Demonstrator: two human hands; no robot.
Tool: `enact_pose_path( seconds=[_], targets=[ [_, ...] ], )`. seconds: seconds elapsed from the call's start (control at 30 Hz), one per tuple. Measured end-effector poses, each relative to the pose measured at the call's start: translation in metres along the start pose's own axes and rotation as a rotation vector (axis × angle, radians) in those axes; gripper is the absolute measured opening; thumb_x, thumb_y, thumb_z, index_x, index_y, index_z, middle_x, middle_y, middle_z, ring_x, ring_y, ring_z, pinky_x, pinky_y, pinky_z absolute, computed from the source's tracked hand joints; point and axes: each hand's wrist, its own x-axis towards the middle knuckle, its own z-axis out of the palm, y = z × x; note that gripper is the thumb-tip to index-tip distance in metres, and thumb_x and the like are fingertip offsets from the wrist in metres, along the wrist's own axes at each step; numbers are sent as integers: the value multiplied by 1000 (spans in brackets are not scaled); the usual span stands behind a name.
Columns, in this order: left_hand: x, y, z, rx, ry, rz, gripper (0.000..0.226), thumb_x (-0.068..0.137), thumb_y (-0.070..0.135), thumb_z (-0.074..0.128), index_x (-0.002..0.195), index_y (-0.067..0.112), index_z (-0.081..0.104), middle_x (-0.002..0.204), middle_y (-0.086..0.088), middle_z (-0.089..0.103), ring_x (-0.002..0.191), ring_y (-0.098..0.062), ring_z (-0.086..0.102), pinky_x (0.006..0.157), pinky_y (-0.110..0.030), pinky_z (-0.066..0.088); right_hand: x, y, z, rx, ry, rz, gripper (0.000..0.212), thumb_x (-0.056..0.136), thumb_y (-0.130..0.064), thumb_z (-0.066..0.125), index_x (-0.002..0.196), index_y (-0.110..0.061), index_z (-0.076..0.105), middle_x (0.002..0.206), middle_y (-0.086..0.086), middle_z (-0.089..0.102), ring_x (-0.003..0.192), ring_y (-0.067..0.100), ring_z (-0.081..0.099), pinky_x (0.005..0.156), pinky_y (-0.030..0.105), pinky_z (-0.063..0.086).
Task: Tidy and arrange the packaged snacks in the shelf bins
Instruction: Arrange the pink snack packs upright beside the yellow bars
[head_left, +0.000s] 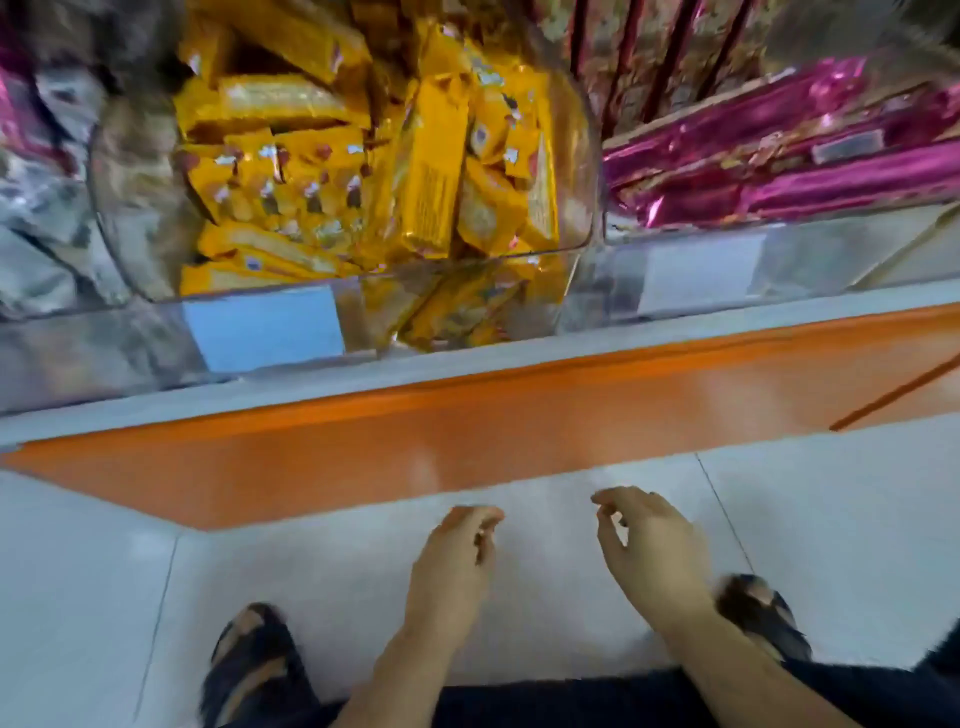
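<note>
Low over the pale tiled floor (841, 519), the left hand (457, 556) and the right hand (649, 545) hang side by side, apart, fingers loosely curled and holding nothing. Beyond an orange ledge (467, 426), a clear bin (579, 171) holds a jumble of yellow snack packs (431, 171). The right-hand bin (831, 260) holds pink packs (805, 150) lying lengthwise. Blurred silver packs (36, 208) sit far left. Dark sandals (254, 665) show near the forearms.

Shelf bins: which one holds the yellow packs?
The middle bin, full of yellow packs; the right bin holds magenta packs.
</note>
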Motion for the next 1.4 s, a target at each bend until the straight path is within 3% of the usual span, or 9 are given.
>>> enact_pose_path(
  seconds=[0.23, 0.4, 0.53, 0.67, 0.83, 0.93, 1.07, 1.2, 1.4],
  targets=[
    [-35, -78, 44, 222, -226, -169, 34, 92, 15, 45, 120, 30, 56, 125, 12, 52, 110, -7, 55, 87, -29, 48, -52, 29, 61, -19, -321, 171, 26, 76, -8, 70, 100, -20, 69, 89, -2, 70, 74, 20, 64, 61, 28, 45],
    [-58, -103, 59, 228, -318, -179, 34, 96, 12, 41, 125, 25, 51, 128, 7, 47, 112, -8, 52, 87, -16, 41, -65, 35, 76, -29, -456, 202, 31, 91, -19, 55, 122, -23, 57, 112, -5, 63, 96, 14, 59, 75, 24, 43],
    [-71, -118, 70, 222, -366, -197, 33, 96, 12, 43, 126, 22, 52, 128, 4, 48, 107, -12, 54, 88, -21, 45, -84, 34, 94, 14, -554, 224, 33, 91, -16, 51, 123, -23, 55, 115, -4, 59, 99, 14, 57, 74, 25, 47],
    [-100, -126, 78, 273, -633, -153, 34, 93, 27, 52, 126, 23, 50, 127, 5, 47, 110, -14, 51, 92, -29, 44, -121, 29, 108, 72, -651, 197, 34, 90, -13, 53, 123, -21, 55, 116, -1, 60, 93, 16, 59, 75, 25, 48],
    [-132, -120, 86, 505, -966, 100, 64, 76, 51, 67, 128, 21, 43, 129, 1, 39, 117, -21, 40, 96, -32, 34, -132, 29, 110, 86, -667, 202, 35, 90, -13, 55, 125, -19, 54, 116, 0, 59, 92, 18, 60, 75, 28, 50],
    [-140, -121, 92, 601, -980, 235, 56, 79, 38, 66, 126, 17, 42, 129, -6, 39, 116, -26, 41, 97, -35, 33, -127, 33, 109, 89, -640, 228, 35, 88, -13, 57, 122, -19, 54, 110, 0, 60, 87, 18, 59, 73, 31, 51],
    [-138, -122, 95, 609, -939, 275, 41, 83, 27, 58, 121, 14, 47, 124, -7, 44, 110, -26, 47, 95, -35, 35, -121, 36, 109, 104, -633, 244, 33, 88, -14, 56, 121, -21, 55, 108, -3, 59, 81, 13, 55, 73, 33, 52],
    [-126, -111, 89, 534, -856, 216, 35, 85, 24, 53, 118, 15, 51, 119, -6, 50, 103, -24, 51, 87, -32, 39, -117, 37, 107, 105, -658, 233, 34, 89, -15, 56, 122, -22, 54, 107, -4, 58, 81, 10, 52, 74, 32, 52],
    [-83, -66, 45, 410, -577, 89, 36, 85, 25, 53, 121, 22, 51, 116, 2, 46, 95, -24, 56, 78, -36, 48, -83, 16, 69, 92, -644, 161, 36, 90, -19, 56, 125, -25, 51, 111, -5, 58, 85, 12, 54, 78, 30, 49]
  ],
)
